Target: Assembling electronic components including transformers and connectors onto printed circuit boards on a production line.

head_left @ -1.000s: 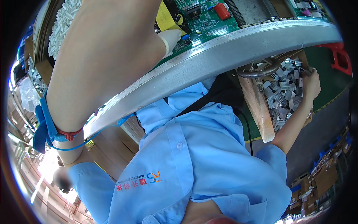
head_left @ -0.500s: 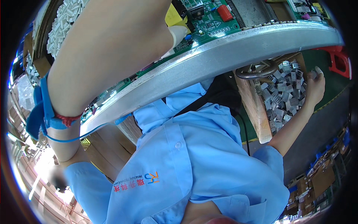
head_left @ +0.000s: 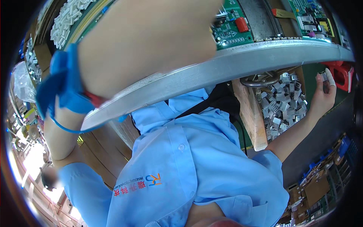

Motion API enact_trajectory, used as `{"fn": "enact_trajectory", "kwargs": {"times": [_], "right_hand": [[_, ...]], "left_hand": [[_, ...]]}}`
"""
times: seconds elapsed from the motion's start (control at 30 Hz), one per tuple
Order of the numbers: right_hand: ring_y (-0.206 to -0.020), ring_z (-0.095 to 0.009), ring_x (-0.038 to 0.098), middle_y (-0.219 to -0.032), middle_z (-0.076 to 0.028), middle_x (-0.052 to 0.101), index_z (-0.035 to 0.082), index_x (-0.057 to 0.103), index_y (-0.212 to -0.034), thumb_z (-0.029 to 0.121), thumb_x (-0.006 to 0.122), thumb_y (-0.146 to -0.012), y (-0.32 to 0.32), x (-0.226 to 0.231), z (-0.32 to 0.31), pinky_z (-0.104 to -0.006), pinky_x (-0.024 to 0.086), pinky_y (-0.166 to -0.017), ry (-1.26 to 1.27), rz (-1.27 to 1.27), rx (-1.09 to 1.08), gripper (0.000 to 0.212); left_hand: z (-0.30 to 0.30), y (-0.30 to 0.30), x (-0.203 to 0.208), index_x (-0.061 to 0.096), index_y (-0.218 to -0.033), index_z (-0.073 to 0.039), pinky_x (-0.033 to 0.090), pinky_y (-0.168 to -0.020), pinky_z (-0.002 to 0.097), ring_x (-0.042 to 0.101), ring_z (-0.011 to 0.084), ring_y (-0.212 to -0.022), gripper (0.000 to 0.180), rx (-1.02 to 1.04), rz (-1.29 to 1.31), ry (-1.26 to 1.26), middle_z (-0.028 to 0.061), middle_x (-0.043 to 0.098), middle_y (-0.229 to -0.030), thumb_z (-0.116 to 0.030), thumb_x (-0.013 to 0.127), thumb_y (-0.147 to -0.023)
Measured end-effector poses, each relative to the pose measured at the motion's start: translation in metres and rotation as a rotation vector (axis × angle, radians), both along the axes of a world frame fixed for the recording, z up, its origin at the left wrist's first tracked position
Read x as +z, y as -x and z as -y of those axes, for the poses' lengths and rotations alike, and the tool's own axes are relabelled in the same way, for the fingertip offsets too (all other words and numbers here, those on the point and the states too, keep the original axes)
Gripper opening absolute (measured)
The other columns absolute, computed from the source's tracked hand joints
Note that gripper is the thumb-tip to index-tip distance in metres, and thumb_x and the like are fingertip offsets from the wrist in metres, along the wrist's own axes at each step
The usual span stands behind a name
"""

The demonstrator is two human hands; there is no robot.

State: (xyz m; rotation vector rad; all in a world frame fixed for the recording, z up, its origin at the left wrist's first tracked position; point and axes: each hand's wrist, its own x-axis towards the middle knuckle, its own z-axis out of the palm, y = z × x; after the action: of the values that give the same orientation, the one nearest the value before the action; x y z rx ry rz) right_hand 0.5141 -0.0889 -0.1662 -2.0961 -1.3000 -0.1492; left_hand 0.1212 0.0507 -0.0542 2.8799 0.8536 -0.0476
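My left hand [head_left: 191,41] reaches over the metal rail [head_left: 181,73] beside a green circuit board [head_left: 232,32] with a red block-shaped component [head_left: 241,25]. That hand is smeared by motion and its fingers are hidden, so what they hold cannot be seen. A blue wrist strap [head_left: 70,81] with a cord circles the left wrist. Out to the right, my right hand [head_left: 324,92] pinches a small grey metal heat sink [head_left: 323,76] between its fingertips; a finger wears a white cover. Below and left of it, several finned silver heat sinks [head_left: 283,104] fill a box.
A second circuit board [head_left: 308,19] sits farther right behind the rail. White parts [head_left: 70,20] lie heaped at the far left. A red handle-shaped object [head_left: 343,75] is beside my right hand. A wooden board [head_left: 249,113] and metal ring [head_left: 261,80] border the box.
My left hand has moved right along the rail, covering more of the near board. My right hand has shifted a little right, away from the heat sink box, with the heat sink in its fingers.
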Motion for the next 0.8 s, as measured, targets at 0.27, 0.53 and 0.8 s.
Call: {"fn": "enact_trajectory", "kwargs": {"times": [0.27,0.53,0.8], "right_hand": [[-0.102,-0.018,0.063,-0.115,-0.011,0.067,0.004,0.061,-0.129,0.011,0.069,-0.091,0.057,0.025,-0.036,-0.0306,0.049,-0.092,-0.174,-0.275,0.26,0.04],[-0.093,-0.021,0.06,-0.119,-0.021,0.063,0.001,0.056,-0.134,0.025,0.072,-0.09,0.074,0.078,-0.064,-0.0333,0.051,-0.084,-0.222,-0.506,0.71,0.053],[-0.103,-0.024,0.059,-0.123,-0.016,0.06,0.003,0.05,-0.137,0.015,0.059,-0.097,0.234,0.124,-0.088,-0.0344,0.051,-0.086,-0.081,-0.808,1.138,0.042]], "left_hand": [[0.038,0.036,0.014,0.077,-0.085,-0.017,0.043,-0.079,0.0434,0.067,0.0235,-0.073,0.03,0.188,-0.007,-0.111,0.0051,0.071,-0.076,-0.025,0.078,-0.057],[0.106,0.121,0.045,0.063,-0.092,-0.007,0.032,-0.096,0.0535,0.063,0.0255,-0.08,0.026,0.464,0.382,-0.29,0.0071,0.061,-0.076,-0.021,0.07,-0.072],[0.382,0.378,0.092,0.07,-0.104,-0.004,0.051,-0.084,0.0414,0.065,0.0336,-0.094,0.031,1.757,-0.388,-0.754,0.0168,0.068,-0.098,-0.018,0.07,-0.076]]}}
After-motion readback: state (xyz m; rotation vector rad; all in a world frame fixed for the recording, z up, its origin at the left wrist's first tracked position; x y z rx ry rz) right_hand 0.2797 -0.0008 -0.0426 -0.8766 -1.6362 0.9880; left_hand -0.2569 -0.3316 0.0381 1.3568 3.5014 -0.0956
